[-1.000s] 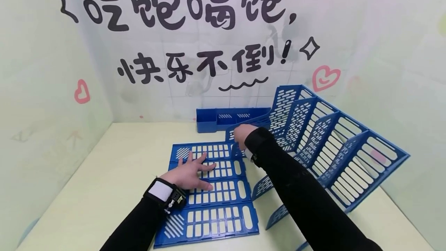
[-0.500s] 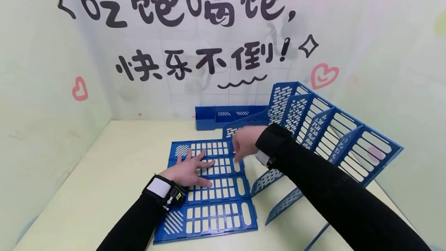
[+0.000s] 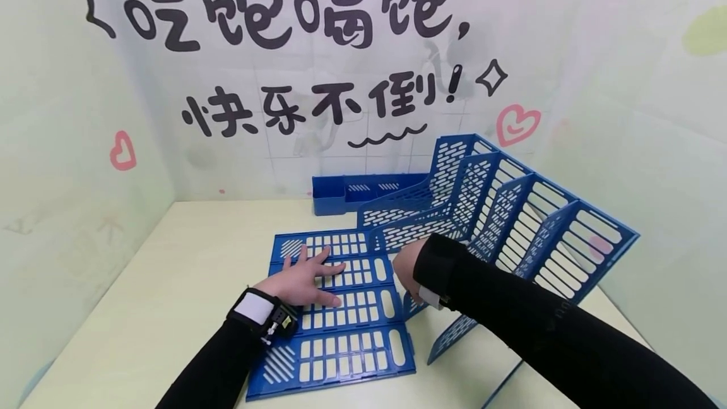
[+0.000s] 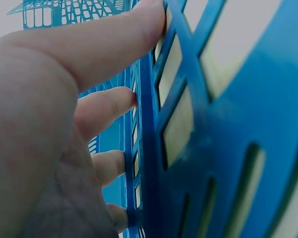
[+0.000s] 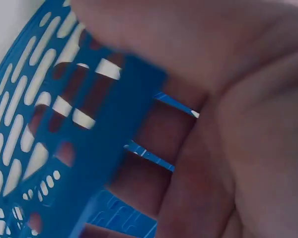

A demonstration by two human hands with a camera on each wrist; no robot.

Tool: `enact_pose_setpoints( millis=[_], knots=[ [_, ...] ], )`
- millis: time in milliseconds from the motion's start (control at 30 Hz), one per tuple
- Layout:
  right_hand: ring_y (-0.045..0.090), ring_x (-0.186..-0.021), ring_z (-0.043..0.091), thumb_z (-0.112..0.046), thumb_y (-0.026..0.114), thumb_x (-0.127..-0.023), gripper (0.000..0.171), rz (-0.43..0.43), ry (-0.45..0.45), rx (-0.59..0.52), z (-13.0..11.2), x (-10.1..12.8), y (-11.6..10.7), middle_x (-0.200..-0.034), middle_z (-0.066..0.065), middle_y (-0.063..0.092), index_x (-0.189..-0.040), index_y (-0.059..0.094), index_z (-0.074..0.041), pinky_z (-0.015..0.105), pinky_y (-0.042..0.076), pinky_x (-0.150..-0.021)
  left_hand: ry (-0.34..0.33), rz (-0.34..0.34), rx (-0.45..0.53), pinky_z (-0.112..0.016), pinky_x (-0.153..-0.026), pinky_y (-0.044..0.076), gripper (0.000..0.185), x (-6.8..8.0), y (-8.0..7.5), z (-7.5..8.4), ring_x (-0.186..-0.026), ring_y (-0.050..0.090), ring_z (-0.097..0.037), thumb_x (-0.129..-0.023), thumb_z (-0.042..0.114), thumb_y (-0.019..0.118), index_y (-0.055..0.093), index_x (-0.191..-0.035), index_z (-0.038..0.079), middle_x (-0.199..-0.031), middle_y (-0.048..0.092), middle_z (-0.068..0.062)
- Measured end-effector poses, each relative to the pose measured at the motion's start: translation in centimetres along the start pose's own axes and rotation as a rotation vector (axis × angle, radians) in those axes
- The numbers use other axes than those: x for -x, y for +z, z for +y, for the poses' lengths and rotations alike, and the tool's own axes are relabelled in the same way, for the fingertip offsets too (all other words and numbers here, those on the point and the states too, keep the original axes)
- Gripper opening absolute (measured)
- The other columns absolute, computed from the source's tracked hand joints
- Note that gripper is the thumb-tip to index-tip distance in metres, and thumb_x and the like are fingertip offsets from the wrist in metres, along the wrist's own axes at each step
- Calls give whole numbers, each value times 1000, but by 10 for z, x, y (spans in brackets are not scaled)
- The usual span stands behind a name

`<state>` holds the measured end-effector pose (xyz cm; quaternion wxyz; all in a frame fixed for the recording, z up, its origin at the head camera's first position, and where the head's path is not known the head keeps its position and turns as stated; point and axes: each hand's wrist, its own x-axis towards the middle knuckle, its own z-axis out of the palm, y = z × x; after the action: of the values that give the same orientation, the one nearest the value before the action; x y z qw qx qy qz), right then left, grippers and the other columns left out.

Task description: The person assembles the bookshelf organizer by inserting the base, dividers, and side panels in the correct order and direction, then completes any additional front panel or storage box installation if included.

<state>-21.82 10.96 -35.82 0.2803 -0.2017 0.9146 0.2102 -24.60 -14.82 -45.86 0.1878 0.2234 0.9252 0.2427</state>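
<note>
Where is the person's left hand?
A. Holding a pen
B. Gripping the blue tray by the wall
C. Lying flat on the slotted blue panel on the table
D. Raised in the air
C: the left hand lies with fingers spread on the slotted blue panel.

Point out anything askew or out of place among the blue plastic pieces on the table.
The divider rack leans tilted toward the wall instead of standing upright, its lower ends apart from the flat base panel. The left hand presses that panel flat; the right hand grips a divider's edge.
</note>
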Motion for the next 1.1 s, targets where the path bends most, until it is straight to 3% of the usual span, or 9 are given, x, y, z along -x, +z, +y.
enact_pose_setpoints(
  millis=[233, 433, 567, 633, 733, 1100],
  knots=[
    [67, -87, 13, -21, 87, -97, 6, 88, -30, -5, 9, 7, 3, -101, -3, 79, -98, 81, -20, 33, 62, -94, 8, -4, -12, -81, -127, -11, 79, -1, -1, 1, -167, -16, -54, -94, 46, 86, 53, -164, 30, -185, 13, -15],
    [53, -77, 15, -17, 79, -103, 11, 118, -45, -41, 14, 4, -3, -88, -2, 67, -92, 77, -15, 32, 54, -82, 6, 4, -8, -81, -127, -12, 80, -1, -2, 0, -167, -16, -55, -94, 47, 87, 53, -164, 30, -185, 14, -15],
    [60, -83, 17, -14, 72, -107, 9, 176, -55, -53, 14, -9, -4, -97, 4, 74, -105, 79, -9, 34, 58, -88, -3, 1, -2, -80, -128, -13, 80, -2, -1, -2, -167, -18, -54, -94, 47, 86, 52, -164, 31, -186, 12, -14],
    [71, -93, 18, -15, 72, -108, 13, 209, -28, -58, 12, -16, -2, -110, 5, 80, -117, 80, -10, 37, 62, -96, -3, -2, 2, -80, -128, -13, 79, -2, 0, -2, -167, -18, -54, -94, 48, 86, 52, -164, 31, -186, 12, -13],
    [73, -102, 22, -14, 72, -107, 19, 244, 12, -67, 10, -23, 1, -118, 8, 80, -124, 78, -10, 40, 62, -100, -6, -3, 4, -80, -128, -12, 79, -2, 1, -1, -167, -19, -53, -94, 49, 86, 53, -164, 32, -186, 13, -13],
    [66, -89, 23, -7, 71, -107, 11, 294, 1, -74, 3, -15, -2, -109, 10, 78, -114, 78, -9, 37, 60, -88, -16, 2, -13, -81, -128, -12, 79, 0, 0, -1, -167, -18, -54, -94, 50, 85, 53, -164, 32, -186, 14, -13]
  ],
)
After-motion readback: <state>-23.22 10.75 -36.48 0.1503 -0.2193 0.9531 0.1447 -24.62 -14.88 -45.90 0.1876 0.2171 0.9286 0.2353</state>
